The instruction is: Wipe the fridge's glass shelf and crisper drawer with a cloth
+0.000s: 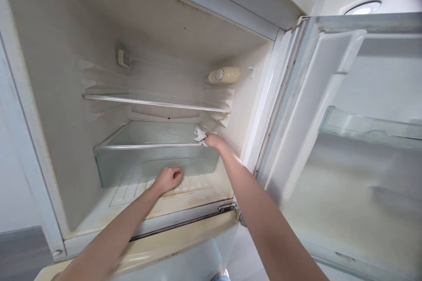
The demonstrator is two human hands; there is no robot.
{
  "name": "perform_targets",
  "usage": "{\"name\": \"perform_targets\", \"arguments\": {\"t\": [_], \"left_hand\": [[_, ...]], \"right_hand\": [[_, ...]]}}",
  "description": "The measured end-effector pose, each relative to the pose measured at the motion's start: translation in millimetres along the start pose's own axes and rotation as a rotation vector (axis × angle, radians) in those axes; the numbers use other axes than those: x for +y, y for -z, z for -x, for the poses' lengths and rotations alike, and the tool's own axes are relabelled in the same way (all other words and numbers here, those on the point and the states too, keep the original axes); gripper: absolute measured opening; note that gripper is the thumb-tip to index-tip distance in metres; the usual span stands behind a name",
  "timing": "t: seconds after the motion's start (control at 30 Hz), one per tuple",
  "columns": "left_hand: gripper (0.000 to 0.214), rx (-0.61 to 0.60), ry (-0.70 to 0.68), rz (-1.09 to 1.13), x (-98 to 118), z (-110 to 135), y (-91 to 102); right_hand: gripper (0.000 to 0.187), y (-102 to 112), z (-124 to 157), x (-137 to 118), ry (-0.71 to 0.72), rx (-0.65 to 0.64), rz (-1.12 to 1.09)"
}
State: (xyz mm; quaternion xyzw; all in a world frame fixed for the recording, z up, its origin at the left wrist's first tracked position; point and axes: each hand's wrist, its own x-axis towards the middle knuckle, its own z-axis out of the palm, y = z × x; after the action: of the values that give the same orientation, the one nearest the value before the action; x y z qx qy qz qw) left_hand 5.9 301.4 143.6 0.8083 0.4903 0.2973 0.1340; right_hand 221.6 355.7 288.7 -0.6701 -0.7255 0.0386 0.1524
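My right hand (pixel 212 139) grips a crumpled white cloth (pixel 199 134) at the right end of the lower glass shelf (pixel 154 134), inside an open fridge. The cloth rests on or just above the glass; I cannot tell which. Below that shelf is a clear drawer (pixel 128 164). My left hand (pixel 169 179) is curled closed in front of the drawer, low over the stained fridge floor (pixel 191 185). Whether anything is inside its curled fingers is hidden.
An upper glass shelf (pixel 158 102) spans the fridge above. A cream dial housing (pixel 227 75) sticks out of the right wall, and a small vented box (pixel 123 58) sits at the back left. The fridge door (pixel 303 109) stands swung open at right, with a clear door bin (pixel 372 127).
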Motion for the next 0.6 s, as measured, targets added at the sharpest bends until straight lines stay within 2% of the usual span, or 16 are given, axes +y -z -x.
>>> {"name": "perform_targets", "arguments": {"t": [0.23, 0.33, 0.43, 0.6], "left_hand": [[0.026, 0.005, 0.053, -0.019, -7, 14, 11.2], [0.026, 0.030, 0.052, -0.036, -6, 11, 8.9], [0.025, 0.044, 0.044, -0.043, -5, 7, 4.8], [0.023, 0.055, 0.031, -0.039, -5, 5, 1.9]], "right_hand": [[0.043, -6, 31, -6, -0.010, 0.128, -0.039], [0.042, -14, 48, -16, 0.000, 0.254, -0.029], [0.036, -25, 61, -34, 0.079, 0.371, -0.038], [0.031, -41, 73, -84, 0.261, 0.389, -0.127]]}}
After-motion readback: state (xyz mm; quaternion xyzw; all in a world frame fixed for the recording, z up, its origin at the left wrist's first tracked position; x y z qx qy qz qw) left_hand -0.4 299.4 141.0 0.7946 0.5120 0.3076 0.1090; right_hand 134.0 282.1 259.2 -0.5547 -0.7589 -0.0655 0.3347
